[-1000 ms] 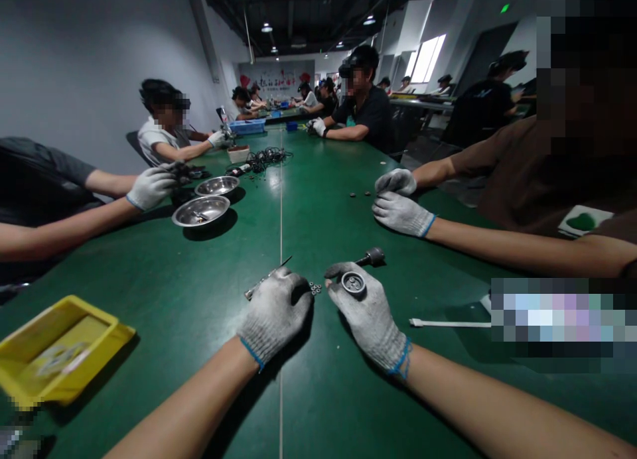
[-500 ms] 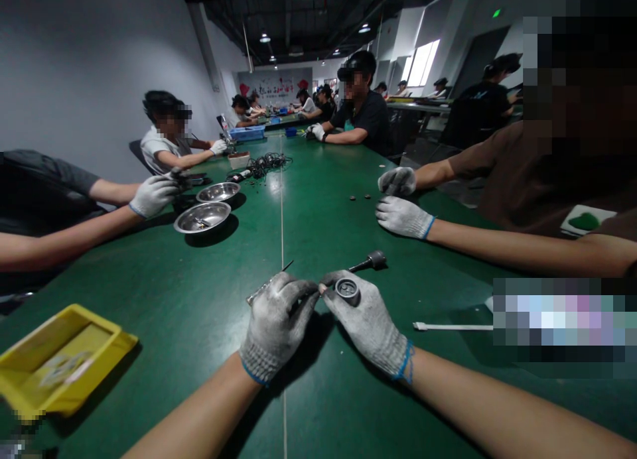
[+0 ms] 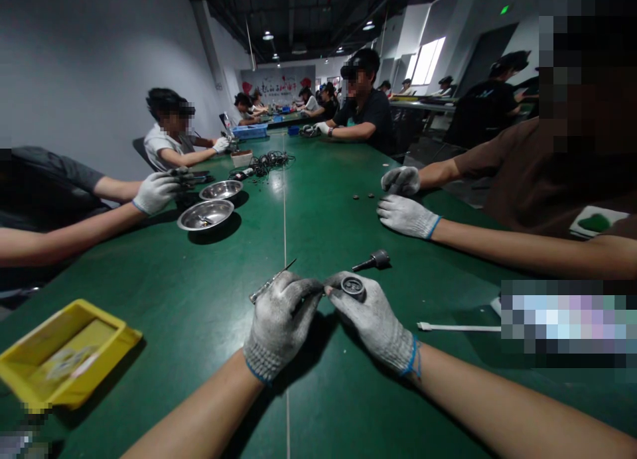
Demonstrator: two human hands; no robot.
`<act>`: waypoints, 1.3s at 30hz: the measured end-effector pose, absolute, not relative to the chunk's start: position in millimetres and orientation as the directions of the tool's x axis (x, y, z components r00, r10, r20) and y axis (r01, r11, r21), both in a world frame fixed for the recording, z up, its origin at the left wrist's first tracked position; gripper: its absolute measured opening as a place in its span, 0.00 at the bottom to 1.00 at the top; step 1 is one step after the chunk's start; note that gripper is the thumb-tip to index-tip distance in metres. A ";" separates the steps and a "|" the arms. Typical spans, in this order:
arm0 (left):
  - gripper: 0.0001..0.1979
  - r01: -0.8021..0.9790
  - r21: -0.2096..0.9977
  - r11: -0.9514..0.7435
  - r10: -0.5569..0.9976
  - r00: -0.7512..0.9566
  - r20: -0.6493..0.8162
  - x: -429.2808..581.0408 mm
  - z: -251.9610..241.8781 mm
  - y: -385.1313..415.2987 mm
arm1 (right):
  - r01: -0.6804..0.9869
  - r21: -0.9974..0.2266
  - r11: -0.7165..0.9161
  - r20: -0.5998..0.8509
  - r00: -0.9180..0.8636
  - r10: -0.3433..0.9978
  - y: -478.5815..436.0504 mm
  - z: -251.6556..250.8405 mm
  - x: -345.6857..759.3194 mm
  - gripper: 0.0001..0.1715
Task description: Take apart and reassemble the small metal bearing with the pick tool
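While our right grip (image 3: 375,320) cups the round metal part (image 3: 353,286) just above the desk (image 3: 318,207), our left grip (image 3: 281,323) presses its fingertips together at that part's left edge, contents hidden, so we judge fitting underway, unfinished.

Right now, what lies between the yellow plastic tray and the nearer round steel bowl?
Only bare green tabletop, shown in the head view.

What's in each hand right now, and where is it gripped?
The right hand grips a round metal part by its sides, between thumb and fingers. The left hand has its fingertips pinched beside it; what they pinch is hidden.
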State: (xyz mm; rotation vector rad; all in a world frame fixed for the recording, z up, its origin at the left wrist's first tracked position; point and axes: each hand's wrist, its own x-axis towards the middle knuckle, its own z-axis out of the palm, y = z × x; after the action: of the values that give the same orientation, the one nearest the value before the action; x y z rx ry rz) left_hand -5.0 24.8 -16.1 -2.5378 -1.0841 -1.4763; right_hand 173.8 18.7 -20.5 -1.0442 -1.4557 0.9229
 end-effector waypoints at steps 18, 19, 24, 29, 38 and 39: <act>0.06 0.551 0.370 -0.748 0.589 0.293 0.753 -3.3 -15.7 24.6 | 0.157 -0.936 0.316 0.316 -0.024 0.948 18.9 -21.2 173.4 0.11; 0.06 0.551 0.374 -0.746 0.592 0.290 0.752 -3.3 -16.0 24.6 | 0.157 -0.936 0.316 0.315 -0.027 0.949 18.8 -21.2 173.9 0.10; 0.06 0.554 0.383 -0.739 0.600 0.282 0.749 -3.2 -16.2 23.7 | 0.153 -0.935 0.319 0.317 -0.040 0.948 18.5 -20.6 176.1 0.10; 0.06 0.542 0.398 -0.740 0.607 0.284 0.742 -3.3 -15.9 23.9 | 0.156 -0.934 0.322 0.318 -0.054 0.947 18.5 -19.0 176.3 0.10; 0.06 0.495 0.544 -0.678 0.701 0.212 0.681 -8.3 8.8 28.6 | 0.181 -0.881 0.436 0.428 -0.086 0.900 12.2 -16.6 172.2 0.03; 0.06 0.477 0.545 -0.689 0.699 0.241 0.673 -7.9 13.6 27.6 | 0.180 -0.878 0.444 0.435 -0.093 0.896 11.5 -16.0 171.8 0.02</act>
State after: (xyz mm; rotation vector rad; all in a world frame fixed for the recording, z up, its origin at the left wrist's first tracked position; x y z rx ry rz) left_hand -7.9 27.6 13.6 -2.6435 -1.2795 -1.6532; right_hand 171.8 11.5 -16.0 -0.9713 -1.5706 0.7949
